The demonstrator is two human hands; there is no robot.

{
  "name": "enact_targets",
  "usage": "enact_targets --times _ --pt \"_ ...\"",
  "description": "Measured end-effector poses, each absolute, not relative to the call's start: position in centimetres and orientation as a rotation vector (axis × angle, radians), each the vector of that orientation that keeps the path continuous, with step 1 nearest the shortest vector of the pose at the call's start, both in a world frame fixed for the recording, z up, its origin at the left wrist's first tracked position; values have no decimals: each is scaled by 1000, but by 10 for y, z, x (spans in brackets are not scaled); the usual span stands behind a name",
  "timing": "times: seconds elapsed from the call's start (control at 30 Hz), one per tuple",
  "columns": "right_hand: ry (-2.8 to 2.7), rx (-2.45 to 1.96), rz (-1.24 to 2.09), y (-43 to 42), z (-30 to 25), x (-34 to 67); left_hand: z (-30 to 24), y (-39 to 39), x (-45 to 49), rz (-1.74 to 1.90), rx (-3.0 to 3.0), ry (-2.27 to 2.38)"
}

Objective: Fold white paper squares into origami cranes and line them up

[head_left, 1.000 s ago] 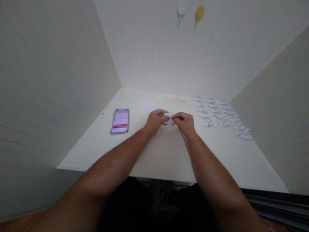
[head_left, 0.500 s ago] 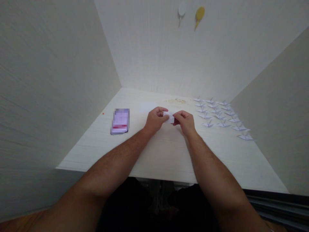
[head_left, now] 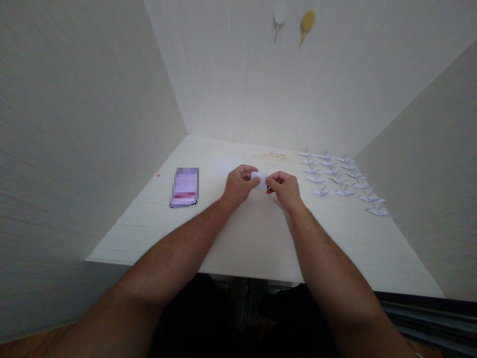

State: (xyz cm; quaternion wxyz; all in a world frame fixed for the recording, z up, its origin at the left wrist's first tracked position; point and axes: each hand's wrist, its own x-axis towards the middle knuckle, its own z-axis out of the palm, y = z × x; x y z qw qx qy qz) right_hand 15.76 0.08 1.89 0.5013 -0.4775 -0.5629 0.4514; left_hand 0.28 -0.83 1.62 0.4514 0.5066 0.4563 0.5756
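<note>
A small folded piece of white paper (head_left: 258, 175) is held up between my two hands, above the middle of the white table (head_left: 257, 238). My left hand (head_left: 239, 183) pinches its left side, thumb on the near face and index finger curved over the top. At the paper's right edge, my right hand (head_left: 283, 186) grips it between thumb and fingertips. Part of the paper is hidden behind my fingers. Several folded white paper cranes (head_left: 337, 179) stand in rows on the table, right of my right hand.
A pixelated purple device, perhaps a phone (head_left: 185, 186), lies on the left. A pale flat sheet of paper (head_left: 226, 165) rests behind my left hand. Brownish stains (head_left: 275, 156) mark the back of the table. White walls enclose three sides, with two hooks (head_left: 307, 21) high at the back.
My right thumb and fingers have shifted slightly left over the paper, and the paper's visible face now shows a slanted flap. Both arms stay nearly in place.
</note>
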Motion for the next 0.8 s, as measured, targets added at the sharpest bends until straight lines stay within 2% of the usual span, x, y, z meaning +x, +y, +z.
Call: enact_targets --times 0.27,0.53,0.8 --pt "-1469 -1226 829 -3 20 155 16 -8 5 1430 1236 1128" --pt "-1187 -1109 1255 -1 18 150 21 -11 4 1459 1211 1046" --pt "-1335 -1188 1052 -4 17 149 19 -9 4 1435 1272 1069"
